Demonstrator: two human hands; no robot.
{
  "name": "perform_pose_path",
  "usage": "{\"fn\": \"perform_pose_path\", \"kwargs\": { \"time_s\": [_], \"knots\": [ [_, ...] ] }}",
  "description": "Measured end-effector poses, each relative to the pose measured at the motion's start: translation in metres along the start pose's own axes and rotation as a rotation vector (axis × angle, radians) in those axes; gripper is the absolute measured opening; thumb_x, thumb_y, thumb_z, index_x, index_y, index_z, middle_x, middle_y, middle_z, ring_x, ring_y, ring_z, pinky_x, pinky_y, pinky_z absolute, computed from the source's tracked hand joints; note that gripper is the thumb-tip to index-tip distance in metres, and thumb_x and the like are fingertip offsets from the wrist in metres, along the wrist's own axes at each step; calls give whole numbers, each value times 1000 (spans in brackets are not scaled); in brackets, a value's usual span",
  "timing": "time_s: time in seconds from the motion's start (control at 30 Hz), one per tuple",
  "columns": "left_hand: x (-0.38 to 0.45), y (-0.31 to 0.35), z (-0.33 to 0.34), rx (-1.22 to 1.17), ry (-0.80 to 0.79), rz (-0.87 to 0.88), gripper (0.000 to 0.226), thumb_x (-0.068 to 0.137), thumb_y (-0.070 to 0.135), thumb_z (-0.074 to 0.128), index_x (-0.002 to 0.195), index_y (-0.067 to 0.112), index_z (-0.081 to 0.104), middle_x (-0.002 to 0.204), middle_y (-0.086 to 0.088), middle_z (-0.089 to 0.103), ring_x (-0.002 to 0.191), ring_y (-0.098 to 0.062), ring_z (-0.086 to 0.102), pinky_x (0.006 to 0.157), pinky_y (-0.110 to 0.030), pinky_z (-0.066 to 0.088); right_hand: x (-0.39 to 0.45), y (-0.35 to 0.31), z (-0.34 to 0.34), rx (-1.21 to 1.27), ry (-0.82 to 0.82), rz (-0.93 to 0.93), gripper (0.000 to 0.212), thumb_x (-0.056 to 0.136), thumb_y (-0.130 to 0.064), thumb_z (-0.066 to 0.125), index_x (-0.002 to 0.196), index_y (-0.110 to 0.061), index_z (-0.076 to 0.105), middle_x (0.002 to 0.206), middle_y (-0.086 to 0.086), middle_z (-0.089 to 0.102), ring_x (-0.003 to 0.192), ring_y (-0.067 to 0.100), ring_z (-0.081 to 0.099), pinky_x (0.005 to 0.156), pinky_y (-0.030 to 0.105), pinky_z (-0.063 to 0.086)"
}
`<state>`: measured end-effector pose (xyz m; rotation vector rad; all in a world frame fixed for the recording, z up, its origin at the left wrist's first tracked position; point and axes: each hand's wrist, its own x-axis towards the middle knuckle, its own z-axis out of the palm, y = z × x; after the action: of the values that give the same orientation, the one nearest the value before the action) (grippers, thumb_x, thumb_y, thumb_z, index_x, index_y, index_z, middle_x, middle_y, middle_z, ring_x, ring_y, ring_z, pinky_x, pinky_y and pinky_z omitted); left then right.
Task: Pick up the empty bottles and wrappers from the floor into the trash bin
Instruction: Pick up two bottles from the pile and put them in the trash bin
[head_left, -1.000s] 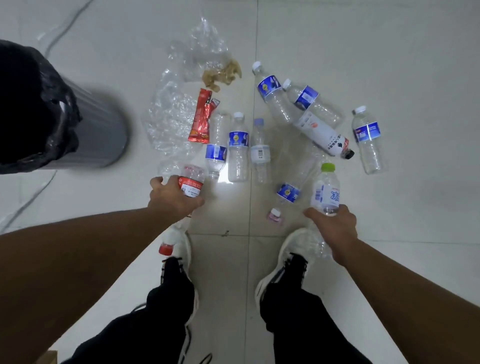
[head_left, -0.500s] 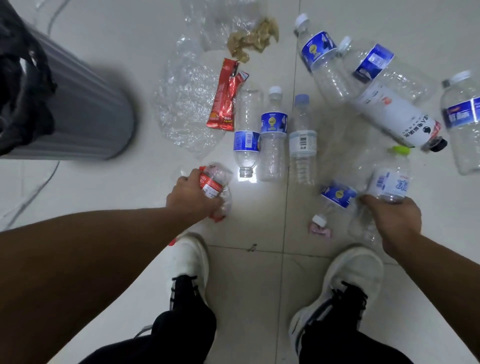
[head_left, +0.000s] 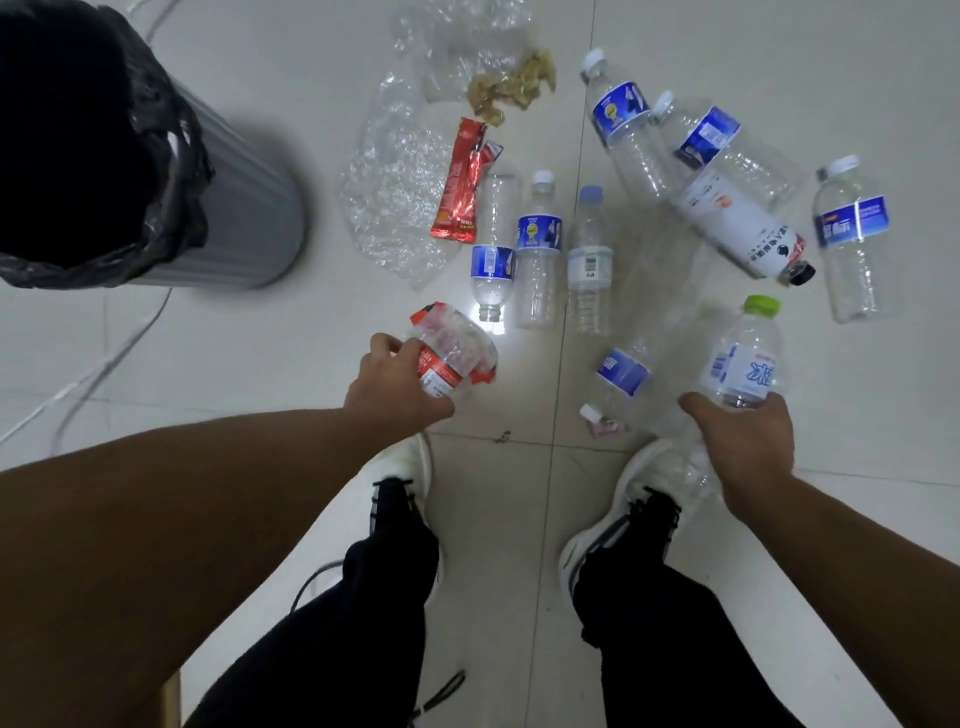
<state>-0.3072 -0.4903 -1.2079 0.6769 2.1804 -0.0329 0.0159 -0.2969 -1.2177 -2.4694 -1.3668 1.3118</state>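
My left hand (head_left: 397, 387) grips a crushed clear bottle with a red label (head_left: 451, 349), held just above the floor. My right hand (head_left: 743, 441) grips a clear bottle with a green cap (head_left: 743, 358), neck pointing away from me. Several empty bottles lie on the white tiles ahead, among them a blue-label bottle (head_left: 621, 376) between my hands and a white-label bottle with a black cap (head_left: 743, 221). A red wrapper (head_left: 460, 189) and clear plastic wrappers (head_left: 392, 202) lie further left. The grey trash bin (head_left: 244, 208) with a black liner stands at the far left.
A brown crumpled wrapper (head_left: 511, 88) lies at the top by more clear plastic. A thin cable (head_left: 98, 364) runs across the floor below the bin. My two shoes (head_left: 639, 499) stand on the tiles right under my hands. A small pink scrap (head_left: 602, 423) lies near the right shoe.
Both hands have lifted their bottles off the floor. The red-label bottle now points up and forward in my left hand, and the view has pulled back a little.
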Motion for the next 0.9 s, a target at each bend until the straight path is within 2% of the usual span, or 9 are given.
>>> {"fn": "perform_pose_path", "kwargs": {
  "time_s": [0.07, 0.2, 0.3, 0.43, 0.53, 0.67, 0.73, 0.83, 0.9],
  "knots": [
    [-17, 6, -6, -25, 12, 2, 84, 64, 52, 86, 137, 26, 56, 135, -3, 41, 116, -25, 54, 93, -44, 60, -19, -6, -5, 1, -30, -2, 64, 65, -43, 93, 120, -17, 71, 109, 6, 78, 96, 29, 75, 86, 39, 60],
    [-41, 17, -21, -39, 11, -14, 86, 65, 49, 89, 140, 24, 56, 145, -8, 40, 126, -29, 51, 98, -47, 59, -53, -25, -15, 7, -90, 7, 60, 68, -36, 96, 118, -18, 68, 109, 4, 77, 97, 28, 75, 92, 44, 62],
    [-44, 22, -33, -30, 9, -36, 83, 65, 49, 88, 137, 24, 57, 151, -9, 37, 134, -31, 45, 101, -49, 56, -69, -40, -12, 18, -182, 2, 54, 69, -33, 98, 112, -24, 66, 102, -4, 76, 92, 20, 76, 78, 34, 59],
    [-35, 27, -41, -2, 13, -45, 80, 66, 50, 87, 135, 24, 58, 163, -10, 28, 146, -35, 35, 106, -52, 50, -80, -57, 11, 11, -319, -42, 53, 72, -33, 97, 115, -24, 69, 102, -1, 78, 88, 20, 77, 74, 33, 58],
    [-17, 24, -32, 5, -35, -41, 89, 67, 56, 87, 145, 30, 53, 171, -10, 19, 153, -37, 26, 112, -55, 47, -79, -63, 37, -17, -368, -87, 46, 73, -34, 97, 109, -29, 68, 98, -6, 78, 86, 15, 77, 69, 29, 55],
    [26, 14, -1, 75, -59, 0, 104, 65, 63, 86, 156, 38, 42, 177, -9, 7, 159, -39, 18, 124, -63, 31, -57, -59, 79, -57, -404, -119, 49, 69, -39, 94, 110, -26, 70, 100, 0, 79, 90, 21, 78, 84, 37, 62],
    [51, 7, 19, 82, -67, 8, 112, 61, 68, 86, 159, 40, 38, 178, -4, 5, 160, -37, 15, 126, -66, 23, -43, -52, 104, -82, -412, -132, 52, 67, -41, 92, 111, -26, 70, 99, -1, 79, 89, 20, 77, 81, 34, 60],
    [81, -5, 49, 130, -53, 26, 110, 59, 71, 85, 155, 40, 43, 169, -6, 21, 151, -38, 28, 120, -62, 31, -27, -41, 138, -117, -438, -171, 46, 66, -41, 91, 105, -30, 67, 95, -6, 77, 85, 14, 76, 70, 29, 54],
    [87, -13, 66, 174, 7, 66, 104, 60, 71, 84, 151, 37, 46, 149, -9, 39, 134, -37, 43, 110, -53, 44, -25, -38, 153, -157, -472, -210, 49, 61, -50, 87, 101, -35, 63, 94, -8, 76, 83, 11, 75, 67, 28, 55]
  ]
}}
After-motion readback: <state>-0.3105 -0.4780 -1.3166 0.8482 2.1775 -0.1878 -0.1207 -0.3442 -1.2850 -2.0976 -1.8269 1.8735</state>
